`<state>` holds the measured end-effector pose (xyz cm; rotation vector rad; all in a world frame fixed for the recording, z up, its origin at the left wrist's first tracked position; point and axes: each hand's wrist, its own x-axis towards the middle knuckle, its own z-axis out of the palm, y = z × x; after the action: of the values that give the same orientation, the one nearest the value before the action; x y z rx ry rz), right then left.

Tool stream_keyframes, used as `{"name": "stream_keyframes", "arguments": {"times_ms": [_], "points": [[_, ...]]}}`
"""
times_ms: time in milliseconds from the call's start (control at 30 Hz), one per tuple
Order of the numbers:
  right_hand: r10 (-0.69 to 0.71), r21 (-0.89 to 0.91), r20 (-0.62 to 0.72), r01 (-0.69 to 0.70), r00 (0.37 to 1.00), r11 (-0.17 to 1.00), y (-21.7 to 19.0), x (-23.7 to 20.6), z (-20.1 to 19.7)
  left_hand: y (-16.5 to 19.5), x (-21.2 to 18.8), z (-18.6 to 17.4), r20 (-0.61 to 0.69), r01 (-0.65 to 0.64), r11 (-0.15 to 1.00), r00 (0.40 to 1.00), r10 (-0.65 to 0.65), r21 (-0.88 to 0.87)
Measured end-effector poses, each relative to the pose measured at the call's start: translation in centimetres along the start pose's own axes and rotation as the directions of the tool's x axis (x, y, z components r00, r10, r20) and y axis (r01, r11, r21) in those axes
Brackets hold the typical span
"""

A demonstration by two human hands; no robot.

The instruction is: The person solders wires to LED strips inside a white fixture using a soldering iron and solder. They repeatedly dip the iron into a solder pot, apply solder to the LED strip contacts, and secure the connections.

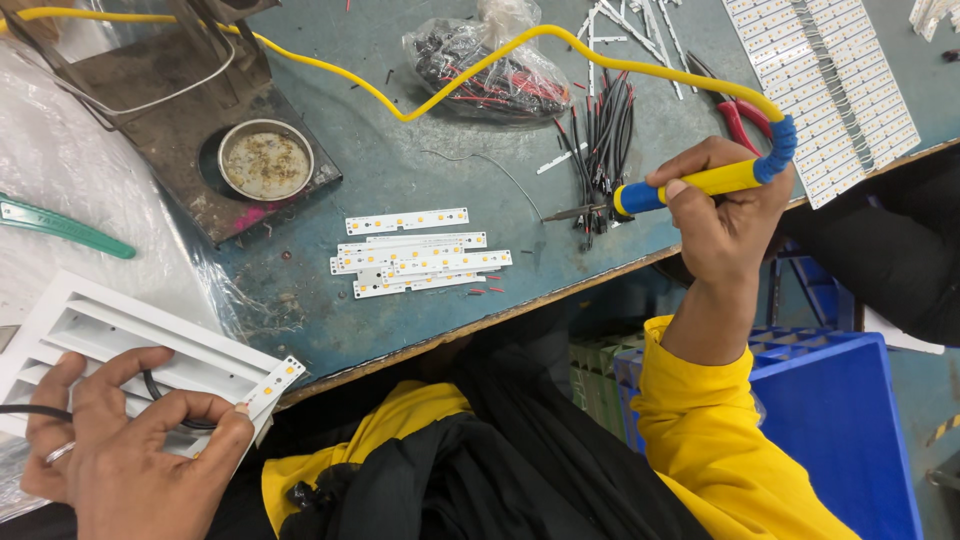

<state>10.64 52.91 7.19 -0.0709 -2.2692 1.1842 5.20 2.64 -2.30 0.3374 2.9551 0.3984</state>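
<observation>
Head view: the right hand (725,215), right of centre, grips a yellow-handled soldering iron (690,185) (tip over the bench); the left hand (120,440), lower left, pinches an LED strip (275,382) against a white housing (120,340).

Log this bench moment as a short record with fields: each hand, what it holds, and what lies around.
Left hand: pinches a small LED strip against a white slotted housing, a black wire looped under the fingers
Right hand: grips a yellow-and-blue soldering iron, tip held above the bench
Bench: blue-grey, scuffed
Middle: pile of LED strips
Near iron tip: bundle of black and red wires
Upper left: round metal tin
</observation>
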Motion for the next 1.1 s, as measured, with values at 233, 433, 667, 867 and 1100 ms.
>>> {"name": "stream_keyframes", "arguments": {"times_ms": [233,433,667,867,1100], "points": [[0.063,0.008,-0.011,-0.063,0.998,0.998,-0.6,0.1,0.1,-0.3,-0.2,-0.3,0.021,0.001,1.000,1.000,-0.001,0.025],[0.056,0.037,-0.015,-0.055,0.998,0.998,0.6,0.3,-0.7,-0.2,-0.2,-0.4,-0.006,-0.016,0.999,1.000,0.016,-0.039],[0.063,0.148,-0.004,-0.061,0.998,0.987,3.9,-0.5,-2.9,0.3,-0.4,-0.6,-0.016,-0.010,0.999,1.000,0.009,-0.054],[0.042,0.302,0.018,-0.046,0.999,0.952,6.4,-0.8,-4.1,0.3,-0.3,-0.6,-0.018,-0.015,0.999,1.000,0.014,-0.042],[-0.001,0.354,-0.036,0.013,0.999,0.935,8.2,-1.0,-4.5,0.1,-0.2,-0.3,-0.046,-0.039,0.995,0.998,0.035,-0.090]]}}
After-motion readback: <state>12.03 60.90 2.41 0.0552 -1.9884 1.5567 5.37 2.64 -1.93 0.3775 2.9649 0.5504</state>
